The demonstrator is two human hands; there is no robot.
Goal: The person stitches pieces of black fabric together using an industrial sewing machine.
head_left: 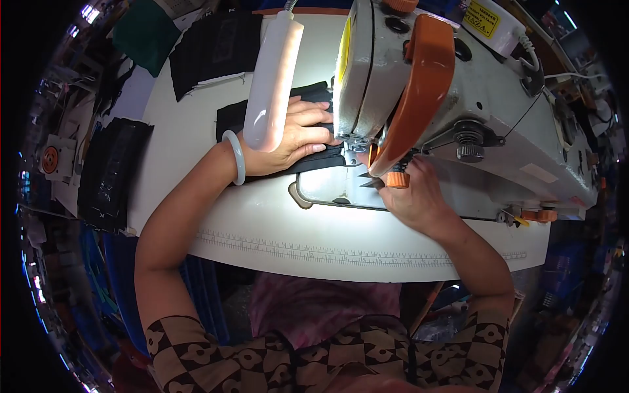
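My left hand [288, 141] lies with its fingers stretched out on a piece of black fabric [318, 162], pressing it against the bed of a sewing machine [377, 72]. The fingertips come close to the presser foot [352, 156], which sits at the fabric's right edge. My right hand [414, 193] is closed just right of the foot, partly behind the orange thread-tension knob. Two dark pointed blades, which look like thread snips [371, 180], stick out to the left from its fingers. The handles are hidden in the hand.
A white lamp [272, 85] hangs over my left wrist. More black fabric pieces lie at the table's back [216, 52] and left edge [111, 173]. An orange lever [429, 78] slants down the machine's front. A printed ruler [341, 254] runs along the front edge.
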